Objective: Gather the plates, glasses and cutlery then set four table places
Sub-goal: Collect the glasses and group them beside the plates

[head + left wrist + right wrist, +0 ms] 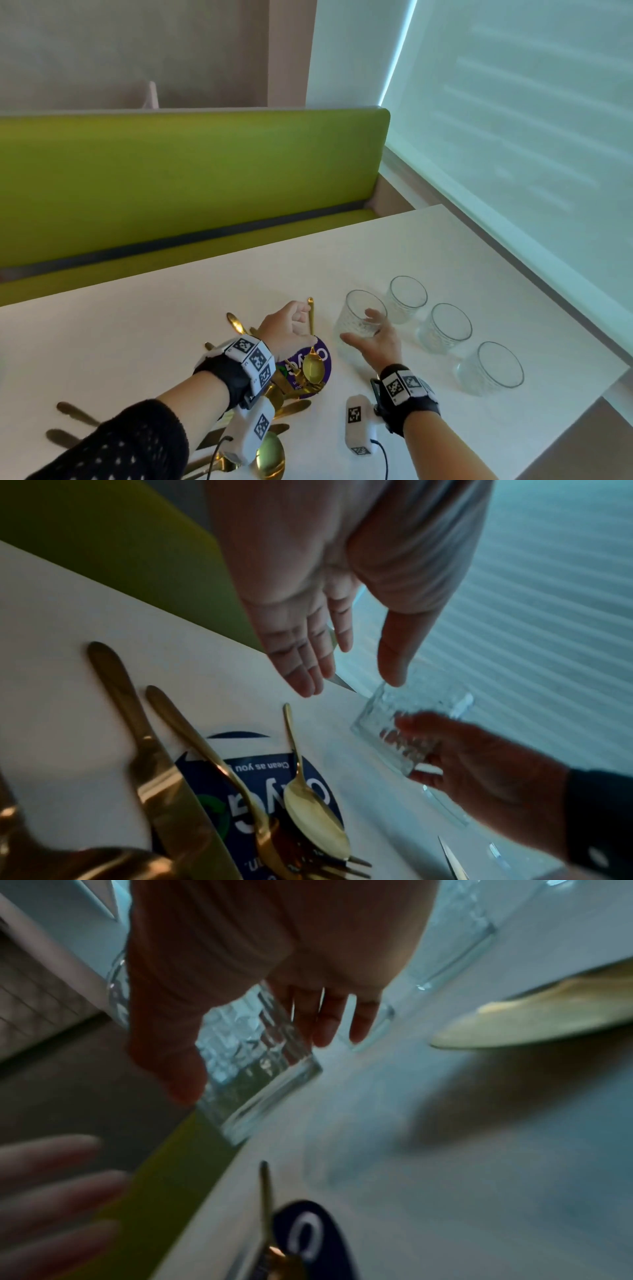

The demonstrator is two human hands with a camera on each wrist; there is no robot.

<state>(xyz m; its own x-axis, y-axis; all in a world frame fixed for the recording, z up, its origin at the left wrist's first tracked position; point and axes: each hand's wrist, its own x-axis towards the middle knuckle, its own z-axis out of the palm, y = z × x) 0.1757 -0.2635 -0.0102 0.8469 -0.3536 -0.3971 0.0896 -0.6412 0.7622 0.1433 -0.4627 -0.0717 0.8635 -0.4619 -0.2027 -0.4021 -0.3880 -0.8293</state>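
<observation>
**Handling the Lifted Glass During Place Setting**

Working left to right, we first meet the gold cutlery (274, 404), heaped on the white counter (137, 342) partly over a round purple sticker (320, 359). Above it we see the left hand (291, 329) with fingers straight and relaxed, holding nothing; one gold spoon (311, 356) lies just beside it.

Next, the right hand (376, 339) grasps a patterned glass (361, 320), thumb on the near wall and fingers curled round the far wall, the glass tilted and seemingly clear of the counter. Further right, three more glasses (445, 329) stand upright in a row.

We judge the glass rigid, fairly light, fragile and smooth (the embossed wall should aid grip). Take hold round the middle of the wall, not the rim.

Limits of view: no plates are visible. The lower cutlery is covered by the left arm and wrist gear, so we cannot count the pieces. The right wrist view is blurred.
</observation>
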